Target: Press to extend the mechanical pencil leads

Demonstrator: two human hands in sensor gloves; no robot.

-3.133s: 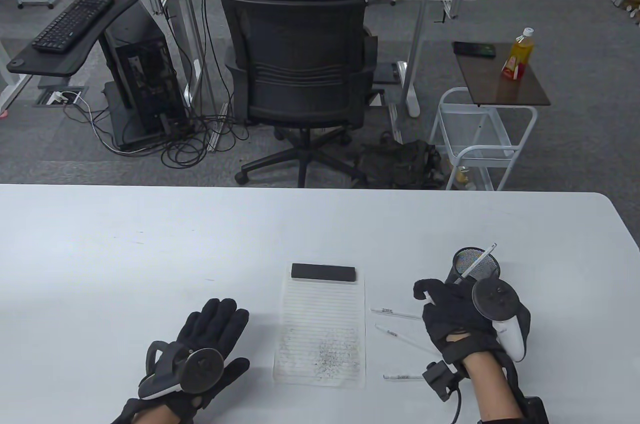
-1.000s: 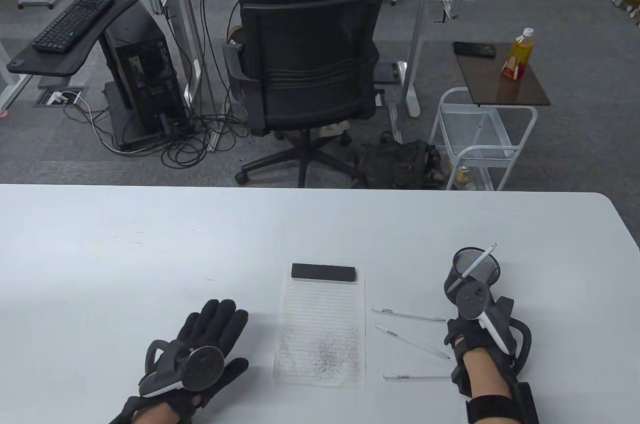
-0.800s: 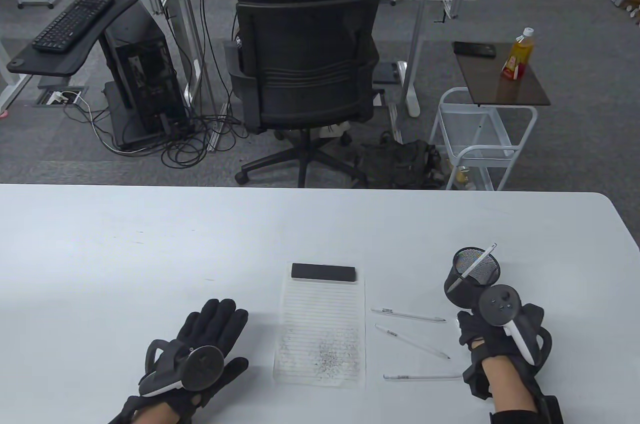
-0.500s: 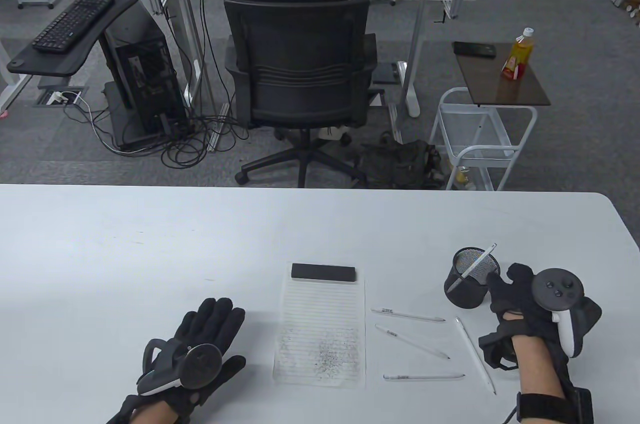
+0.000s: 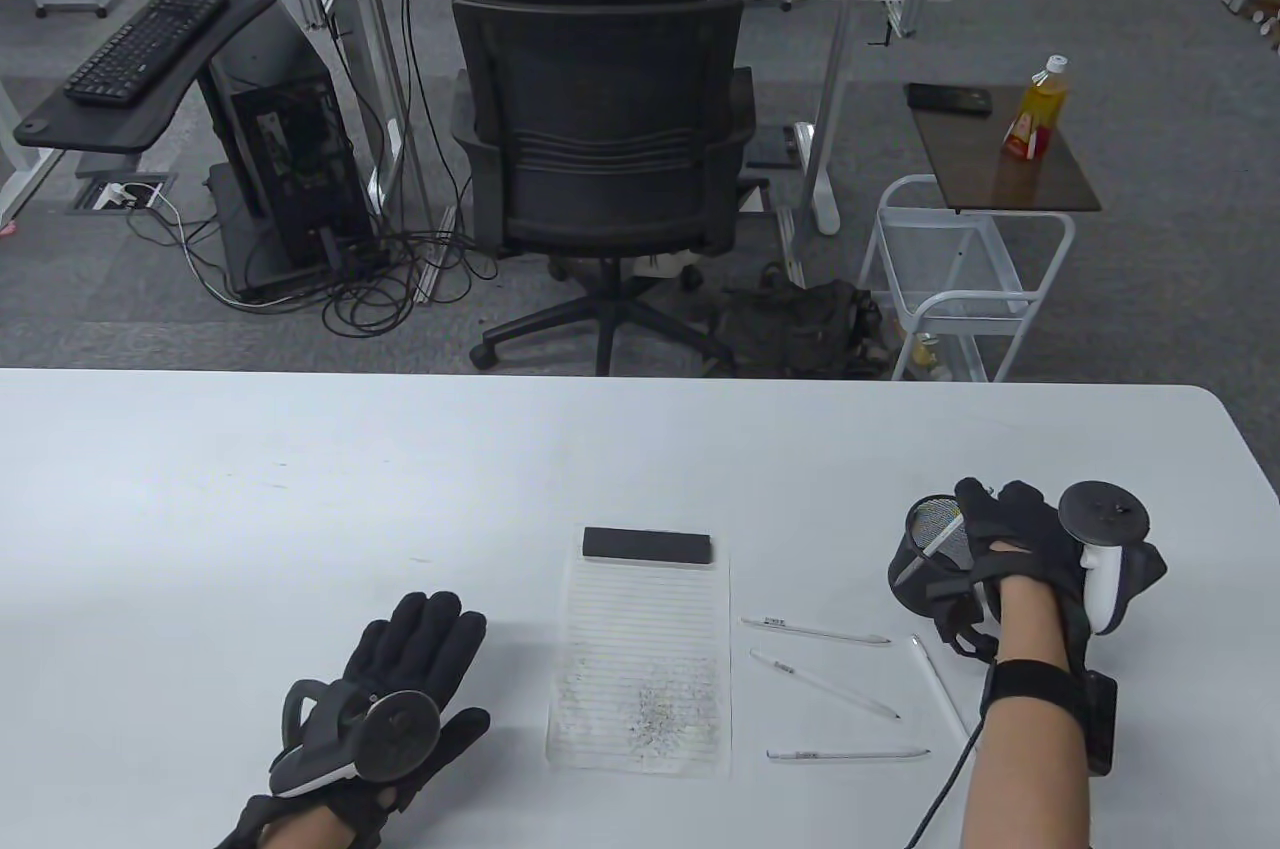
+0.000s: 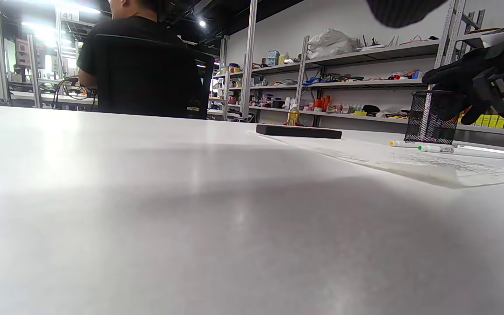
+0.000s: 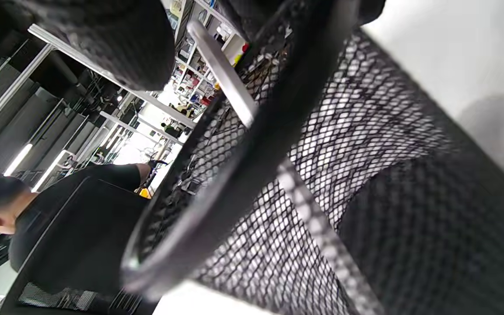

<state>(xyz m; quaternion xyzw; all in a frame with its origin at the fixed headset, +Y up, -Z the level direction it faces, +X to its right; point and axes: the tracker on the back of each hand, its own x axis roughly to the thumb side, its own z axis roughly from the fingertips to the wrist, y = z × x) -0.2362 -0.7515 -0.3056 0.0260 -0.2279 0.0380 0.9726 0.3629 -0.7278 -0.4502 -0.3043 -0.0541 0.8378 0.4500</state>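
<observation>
beside the notepad [image 5: 640, 659], four pencils [image 5: 815, 630] lie loose

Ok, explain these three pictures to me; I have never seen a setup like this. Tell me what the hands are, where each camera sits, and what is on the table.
No machine here: a person wears black sensor gloves with a tracker strapped to the back of each hand. One camera looks down at the white table; the other two sit on the wrists.

The left hand rests flat on the table, holding nothing. The right hand reaches over the black mesh pen cup, which holds one mechanical pencil; whether the fingers grip it is hidden.

Four more pencils lie beside a lined sheet of paper, scribbled on and pinned by a black bar. The right wrist view shows the cup's mesh close up.
</observation>
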